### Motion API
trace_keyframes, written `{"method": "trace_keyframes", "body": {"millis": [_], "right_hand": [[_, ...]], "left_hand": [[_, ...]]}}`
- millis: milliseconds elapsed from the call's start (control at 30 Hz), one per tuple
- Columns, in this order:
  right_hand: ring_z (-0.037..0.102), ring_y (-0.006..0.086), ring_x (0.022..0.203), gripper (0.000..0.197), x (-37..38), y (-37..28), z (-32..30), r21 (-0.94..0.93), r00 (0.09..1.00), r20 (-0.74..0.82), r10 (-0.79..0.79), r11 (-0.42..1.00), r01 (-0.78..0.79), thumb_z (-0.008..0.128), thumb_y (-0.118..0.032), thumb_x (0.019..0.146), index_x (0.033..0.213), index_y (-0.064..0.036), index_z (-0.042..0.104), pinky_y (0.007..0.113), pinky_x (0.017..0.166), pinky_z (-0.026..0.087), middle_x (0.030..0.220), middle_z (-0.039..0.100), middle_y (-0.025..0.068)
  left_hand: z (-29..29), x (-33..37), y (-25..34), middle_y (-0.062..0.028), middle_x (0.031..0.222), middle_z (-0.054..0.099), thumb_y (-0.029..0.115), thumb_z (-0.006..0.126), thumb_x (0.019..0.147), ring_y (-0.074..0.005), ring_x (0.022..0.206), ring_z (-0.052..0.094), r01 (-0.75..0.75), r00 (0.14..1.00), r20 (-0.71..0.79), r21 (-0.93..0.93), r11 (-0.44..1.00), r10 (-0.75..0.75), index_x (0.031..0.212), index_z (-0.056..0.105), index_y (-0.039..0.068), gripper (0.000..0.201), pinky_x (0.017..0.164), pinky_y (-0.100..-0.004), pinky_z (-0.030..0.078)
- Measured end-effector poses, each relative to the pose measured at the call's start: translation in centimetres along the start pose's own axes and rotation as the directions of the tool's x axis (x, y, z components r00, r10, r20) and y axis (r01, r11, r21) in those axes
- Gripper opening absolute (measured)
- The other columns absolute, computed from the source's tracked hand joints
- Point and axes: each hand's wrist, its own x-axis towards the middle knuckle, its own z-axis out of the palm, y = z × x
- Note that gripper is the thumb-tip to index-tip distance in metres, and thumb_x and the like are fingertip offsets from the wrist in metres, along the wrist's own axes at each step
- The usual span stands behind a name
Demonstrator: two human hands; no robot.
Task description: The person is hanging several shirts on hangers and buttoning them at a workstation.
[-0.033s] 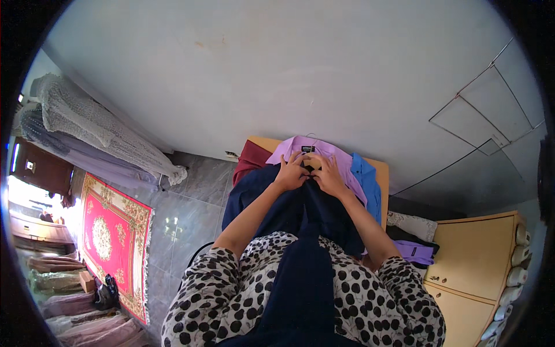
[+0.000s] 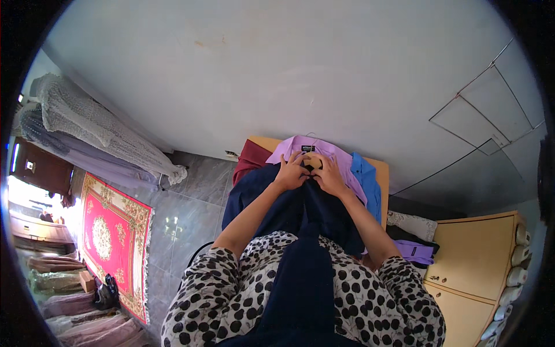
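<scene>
A dark navy garment [image 2: 251, 188] lies spread over the table's near part, with its narrow opening toward the middle. My left hand [image 2: 291, 175] pinches its upper edge on one side of the opening. On the other side, my right hand [image 2: 329, 176] pinches the same garment, its thumb and fingers bent close to the left hand. Just beyond both hands lies a lavender shirt [image 2: 287, 147] with a dark neck label. A thin hanger hook [image 2: 312, 136] sticks out above its collar. The fingertips partly cover the cloth they grip.
A maroon garment [image 2: 252, 159] and a blue shirt [image 2: 370, 185] lie on the wooden table [image 2: 381, 170] against the wall. To the right stands a wooden cabinet [image 2: 468, 246] beside folded clothes [image 2: 413, 253]. Pale gowns [image 2: 87, 115] hang at left, above a red patterned rug [image 2: 107, 231].
</scene>
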Motion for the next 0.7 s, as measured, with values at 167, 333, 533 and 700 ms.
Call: {"method": "trace_keyframes", "body": {"millis": [167, 333, 533, 700], "right_hand": [[0.034, 0.0315, 0.135, 0.01, -0.2, 0.6, 0.4, 0.096, 0.995, 0.033, 0.091, 0.991, -0.094, 0.074, -0.016, 0.075, 0.084, -0.0136, 0.074, 0.063, 0.113, 0.014, 0.139, 0.043, 0.0084], [0.034, 0.0317, 0.135, 0.008, 0.0, 1.5, 1.9, 0.059, 0.977, 0.094, 0.191, 0.979, -0.197, 0.073, -0.019, 0.077, 0.084, -0.0157, 0.073, 0.061, 0.113, 0.017, 0.139, 0.043, 0.0089], [0.037, 0.0329, 0.134, 0.026, -1.3, 0.7, 3.8, -0.118, 0.892, -0.162, 0.423, 0.889, -0.443, 0.07, -0.018, 0.082, 0.107, -0.0118, 0.067, 0.067, 0.108, 0.023, 0.14, 0.043, 0.0111], [0.039, 0.0321, 0.135, 0.023, -5.5, -2.0, 3.8, -0.183, 0.951, -0.229, 0.21, 0.95, -0.254, 0.068, -0.013, 0.081, 0.104, -0.0113, 0.067, 0.068, 0.11, 0.017, 0.14, 0.044, 0.0123]], "left_hand": [[-0.8, -0.7, 0.6, -0.0042, 0.146, 0.041, 0.036, 0.075, 0.078, -0.0321, 0.143, 0.025, 0.002, 1.0, -0.021, -0.021, 1.0, -0.003, 0.093, 0.075, 0.022, 0.021, 0.105, -0.0763, 0.016], [-0.8, -1.0, 0.5, -0.0048, 0.146, 0.04, 0.04, 0.076, 0.076, -0.032, 0.142, 0.026, -0.003, 0.999, -0.036, 0.024, 1.0, 0.004, 0.097, 0.074, 0.02, 0.029, 0.108, -0.0728, 0.016], [1.4, -1.4, 0.2, -0.0078, 0.146, 0.039, 0.037, 0.074, 0.079, -0.0322, 0.14, 0.031, 0.041, 0.968, -0.245, -0.064, 0.997, -0.056, 0.117, 0.065, 0.017, 0.045, 0.11, -0.0634, 0.022], [2.0, -5.7, -0.8, -0.0105, 0.15, 0.036, 0.034, 0.073, 0.08, -0.0323, 0.141, 0.029, 0.038, 0.962, -0.269, -0.027, 0.999, -0.044, 0.119, 0.064, 0.02, 0.042, 0.112, -0.0595, 0.021]]}}
